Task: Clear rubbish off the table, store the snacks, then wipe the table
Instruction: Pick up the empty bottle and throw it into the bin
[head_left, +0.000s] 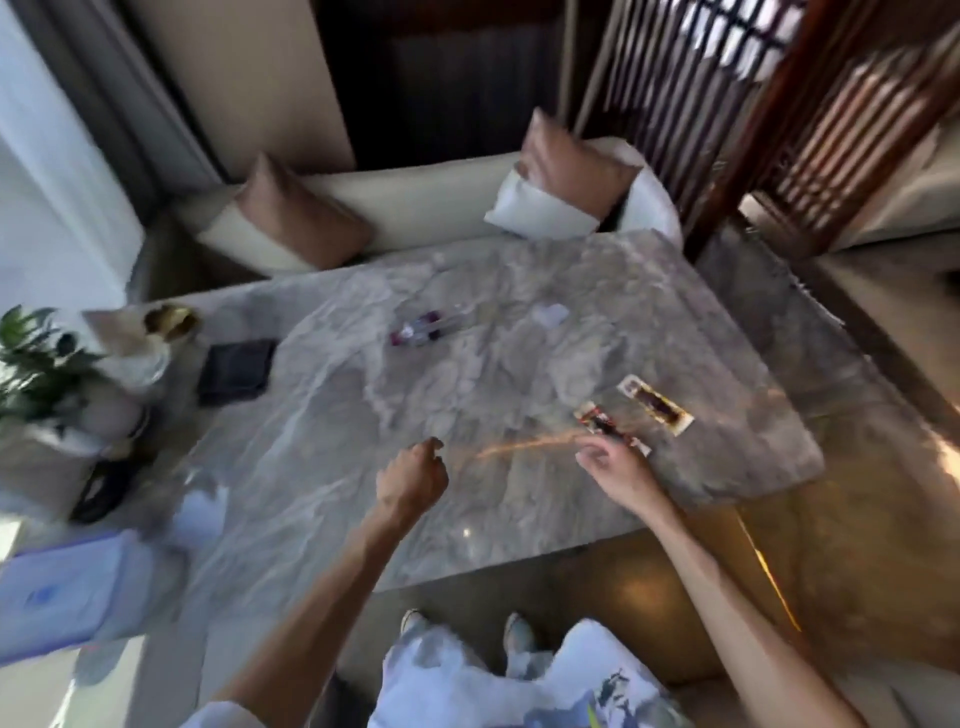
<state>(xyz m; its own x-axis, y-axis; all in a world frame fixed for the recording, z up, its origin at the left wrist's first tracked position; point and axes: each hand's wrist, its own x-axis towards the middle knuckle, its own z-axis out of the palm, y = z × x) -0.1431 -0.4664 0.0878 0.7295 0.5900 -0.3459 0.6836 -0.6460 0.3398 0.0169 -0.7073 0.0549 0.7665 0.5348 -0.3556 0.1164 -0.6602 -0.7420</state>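
The frame is blurred by motion. On the grey marble table (311, 467), near its right edge, lie two flat snack packets: a red and white one (605, 422) and a white one with a dark strip (655, 405). My right hand (615, 470) reaches over the near end of the red packet, fingertips touching it; whether it grips is unclear. Over the table's middle front, my left hand (413, 475) hovers loosely closed and holds nothing. Farther back lie a clear wrapper with purple print (423, 328) and a small white scrap (551, 314).
A dark square pad (236, 371) lies at the table's left. A potted plant (39, 358), a white and gold ornament (150, 332) and a light blue box (62, 597) crowd the left end. A cream sofa with cushions (415, 208) stands behind.
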